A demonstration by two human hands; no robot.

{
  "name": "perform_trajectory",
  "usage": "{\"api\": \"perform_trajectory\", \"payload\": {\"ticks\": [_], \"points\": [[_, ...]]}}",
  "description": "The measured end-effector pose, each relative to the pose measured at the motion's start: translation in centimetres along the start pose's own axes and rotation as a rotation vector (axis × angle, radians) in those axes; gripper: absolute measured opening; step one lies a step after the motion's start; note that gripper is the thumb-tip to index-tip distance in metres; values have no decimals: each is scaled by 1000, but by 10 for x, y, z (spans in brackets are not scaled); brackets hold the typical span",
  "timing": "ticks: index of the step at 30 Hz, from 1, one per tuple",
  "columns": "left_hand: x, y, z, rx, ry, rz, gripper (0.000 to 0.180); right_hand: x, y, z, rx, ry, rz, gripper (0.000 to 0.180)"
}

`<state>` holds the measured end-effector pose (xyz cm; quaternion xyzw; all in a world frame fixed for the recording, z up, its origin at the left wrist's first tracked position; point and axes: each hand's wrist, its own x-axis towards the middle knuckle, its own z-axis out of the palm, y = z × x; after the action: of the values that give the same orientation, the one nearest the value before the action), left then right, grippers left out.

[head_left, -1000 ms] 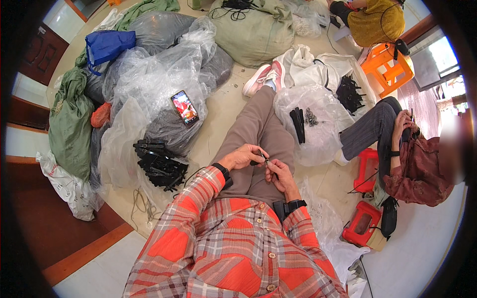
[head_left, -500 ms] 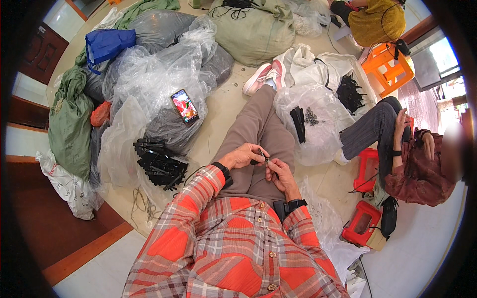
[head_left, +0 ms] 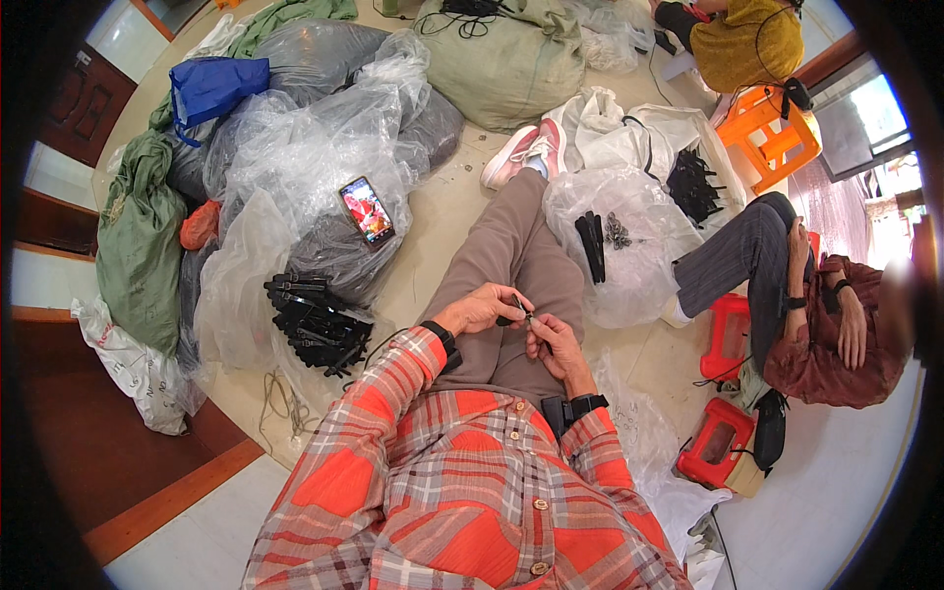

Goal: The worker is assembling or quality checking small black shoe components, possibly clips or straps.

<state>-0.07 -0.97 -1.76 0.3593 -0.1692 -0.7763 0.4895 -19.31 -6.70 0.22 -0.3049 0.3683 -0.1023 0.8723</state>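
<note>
Over my lap, my left hand (head_left: 484,307) and my right hand (head_left: 555,344) meet with fingertips pinched. Between the left fingers is a short black strap (head_left: 507,320). The right fingertips close on its end, where a tiny metal-looking piece shows; its exact shape is too small to tell. To the left of my legs lies a pile of black straps with buckles (head_left: 320,320). Right of my knees, a clear plastic bag (head_left: 639,285) carries a bundle of black straps (head_left: 590,246) and a small heap of metal pieces (head_left: 618,231).
A lit phone (head_left: 367,211) rests on plastic-wrapped sacks (head_left: 295,147) at left. More black straps (head_left: 694,185) lie on a white sack (head_left: 595,118). At right sits a person in a dark red top (head_left: 836,334), near red stools (head_left: 720,442) and an orange stool (head_left: 769,138).
My hands keep almost the same pose at the strap. The seated person at right has lowered one hand and shifted the other arm.
</note>
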Motion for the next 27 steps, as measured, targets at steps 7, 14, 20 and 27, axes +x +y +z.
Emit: {"api": "perform_trajectory", "payload": {"ticks": [7, 14, 20, 27], "points": [[-1, 0, 0, 5, -4, 0, 17, -1, -1, 2, -11, 23, 6, 11], [-2, 3, 2, 19, 6, -3, 18, -1, -3, 4, -23, 17, -2, 12], [-3, 5, 3, 26, 1, -7, 18, 0, -2, 2, -21, 24, 3, 12], [-3, 3, 1, 25, 1, -3, 18, 1, -1, 3, -19, 15, 0, 13]]}}
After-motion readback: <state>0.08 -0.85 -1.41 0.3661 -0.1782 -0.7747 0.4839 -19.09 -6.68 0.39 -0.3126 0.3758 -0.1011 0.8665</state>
